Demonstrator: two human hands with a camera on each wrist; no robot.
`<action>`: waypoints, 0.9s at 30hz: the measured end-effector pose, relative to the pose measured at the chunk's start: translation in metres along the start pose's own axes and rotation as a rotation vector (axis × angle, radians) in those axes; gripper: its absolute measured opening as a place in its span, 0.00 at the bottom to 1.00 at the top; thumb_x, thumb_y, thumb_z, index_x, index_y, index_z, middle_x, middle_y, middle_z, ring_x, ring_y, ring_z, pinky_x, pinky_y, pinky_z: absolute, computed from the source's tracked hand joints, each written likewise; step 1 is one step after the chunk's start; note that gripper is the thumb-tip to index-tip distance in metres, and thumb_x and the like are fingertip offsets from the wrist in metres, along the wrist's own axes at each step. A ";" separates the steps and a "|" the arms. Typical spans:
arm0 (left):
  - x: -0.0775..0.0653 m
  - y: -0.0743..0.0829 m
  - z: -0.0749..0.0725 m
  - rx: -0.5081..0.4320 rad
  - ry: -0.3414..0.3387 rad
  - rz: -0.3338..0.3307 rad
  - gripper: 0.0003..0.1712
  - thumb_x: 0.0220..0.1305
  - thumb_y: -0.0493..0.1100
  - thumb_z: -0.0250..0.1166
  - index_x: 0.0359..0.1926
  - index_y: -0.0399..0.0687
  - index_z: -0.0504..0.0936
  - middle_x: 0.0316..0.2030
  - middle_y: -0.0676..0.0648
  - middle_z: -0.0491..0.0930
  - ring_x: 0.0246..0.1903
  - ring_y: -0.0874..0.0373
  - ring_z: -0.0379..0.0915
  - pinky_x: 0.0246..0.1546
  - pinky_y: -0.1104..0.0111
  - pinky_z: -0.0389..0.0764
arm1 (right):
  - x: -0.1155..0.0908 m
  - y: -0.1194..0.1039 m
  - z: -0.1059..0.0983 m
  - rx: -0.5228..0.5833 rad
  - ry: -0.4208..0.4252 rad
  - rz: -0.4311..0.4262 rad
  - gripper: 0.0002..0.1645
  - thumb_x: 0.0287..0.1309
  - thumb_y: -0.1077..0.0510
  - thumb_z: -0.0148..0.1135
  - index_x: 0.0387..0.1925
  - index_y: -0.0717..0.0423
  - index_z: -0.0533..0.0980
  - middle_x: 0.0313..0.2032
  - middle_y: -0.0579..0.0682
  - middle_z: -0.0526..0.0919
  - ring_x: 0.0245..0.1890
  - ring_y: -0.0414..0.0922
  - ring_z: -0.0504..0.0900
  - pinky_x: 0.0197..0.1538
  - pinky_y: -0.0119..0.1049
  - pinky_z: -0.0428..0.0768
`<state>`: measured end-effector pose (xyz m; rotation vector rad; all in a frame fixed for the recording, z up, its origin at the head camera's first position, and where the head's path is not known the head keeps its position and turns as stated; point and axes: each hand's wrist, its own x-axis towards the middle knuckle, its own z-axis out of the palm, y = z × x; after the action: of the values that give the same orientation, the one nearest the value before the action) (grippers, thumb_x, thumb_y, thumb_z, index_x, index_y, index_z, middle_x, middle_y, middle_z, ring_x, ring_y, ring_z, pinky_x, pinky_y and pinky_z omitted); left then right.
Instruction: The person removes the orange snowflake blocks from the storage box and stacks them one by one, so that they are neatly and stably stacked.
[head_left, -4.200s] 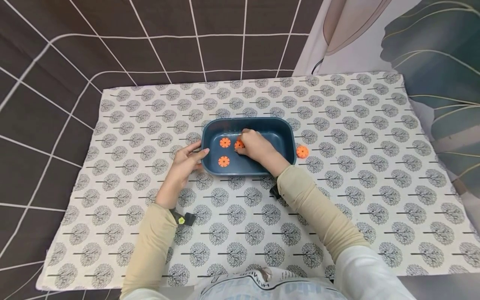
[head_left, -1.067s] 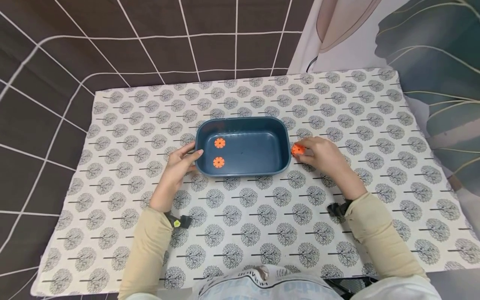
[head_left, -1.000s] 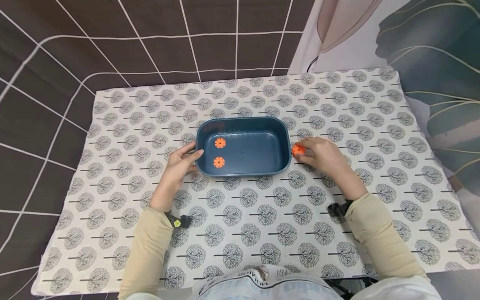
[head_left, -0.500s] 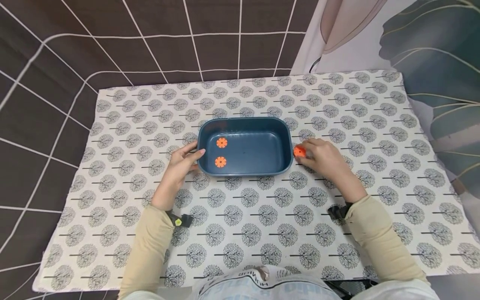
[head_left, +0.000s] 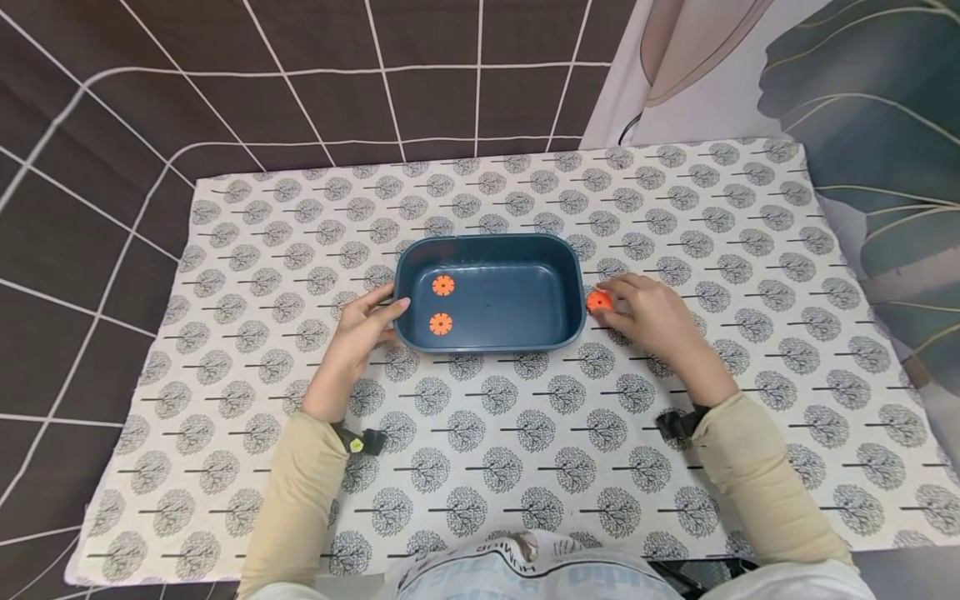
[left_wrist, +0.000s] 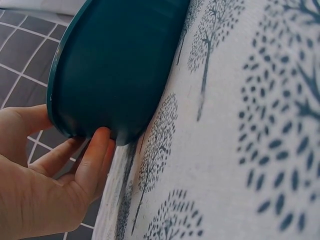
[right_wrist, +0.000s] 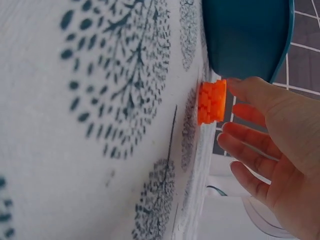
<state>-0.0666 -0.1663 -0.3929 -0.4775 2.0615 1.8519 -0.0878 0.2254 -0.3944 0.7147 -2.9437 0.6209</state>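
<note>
A dark teal rectangular plastic box (head_left: 517, 312) stands on the patterned cloth. My left hand (head_left: 360, 329) grips its left end. The thumb lies over the rim, and the left wrist view shows the other fingers against the outer wall. Two flat orange notched discs, a far one (head_left: 443, 286) and a near one (head_left: 440, 324), lie in the left part of the box. Close outside its right end is a short stack of orange notched discs (right_wrist: 212, 102). Thumb and index finger of my right hand (head_left: 651, 317) pinch at its upper edge, other fingers loosely curled above.
A cloth with a tree print (head_left: 495, 467) covers the table. Dark tile-patterned hanging fabric (head_left: 322, 108) borders the back and left, and a leaf-patterned curtain (head_left: 862, 125) hangs at the right. Black straps (head_left: 678, 423) with small devices sit at both wrists.
Several seconds ago my right hand was inside the box at a third disc. It moved right to the stack, and two discs now lie inside. My left hand stays on the box.
</note>
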 end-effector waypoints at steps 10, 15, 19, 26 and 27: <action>0.000 -0.001 0.001 -0.024 0.008 -0.005 0.31 0.62 0.42 0.61 0.66 0.49 0.65 0.59 0.44 0.70 0.41 0.60 0.76 0.40 0.71 0.82 | -0.002 -0.008 -0.011 0.058 0.105 -0.011 0.19 0.53 0.59 0.66 0.47 0.62 0.77 0.45 0.60 0.81 0.41 0.57 0.81 0.44 0.51 0.81; 0.001 0.001 0.003 -0.029 0.010 -0.014 0.32 0.62 0.42 0.62 0.67 0.50 0.64 0.59 0.43 0.70 0.42 0.59 0.76 0.43 0.70 0.81 | 0.001 -0.022 -0.013 0.091 0.139 0.004 0.19 0.54 0.58 0.66 0.48 0.61 0.78 0.46 0.59 0.81 0.43 0.57 0.80 0.45 0.51 0.80; 0.001 0.001 0.002 -0.033 0.007 -0.029 0.33 0.62 0.43 0.62 0.67 0.51 0.63 0.58 0.42 0.71 0.42 0.57 0.77 0.44 0.69 0.81 | 0.005 -0.031 -0.014 0.095 0.155 0.017 0.18 0.54 0.61 0.64 0.48 0.60 0.78 0.46 0.59 0.81 0.42 0.57 0.80 0.42 0.51 0.80; 0.001 -0.001 0.001 -0.021 0.007 -0.024 0.33 0.63 0.44 0.62 0.67 0.51 0.63 0.59 0.43 0.70 0.47 0.53 0.76 0.45 0.69 0.81 | 0.023 -0.051 -0.009 0.125 0.220 -0.065 0.17 0.54 0.58 0.65 0.46 0.59 0.79 0.45 0.56 0.82 0.45 0.54 0.80 0.47 0.47 0.80; 0.001 -0.001 0.001 -0.020 0.006 -0.021 0.33 0.63 0.44 0.62 0.68 0.51 0.63 0.59 0.43 0.70 0.48 0.52 0.75 0.45 0.69 0.81 | 0.026 -0.055 -0.007 0.128 0.218 -0.074 0.17 0.55 0.58 0.65 0.46 0.59 0.79 0.45 0.56 0.82 0.45 0.53 0.80 0.47 0.47 0.80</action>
<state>-0.0668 -0.1655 -0.3938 -0.5088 2.0360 1.8628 -0.0870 0.1725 -0.3637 0.7126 -2.6861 0.8292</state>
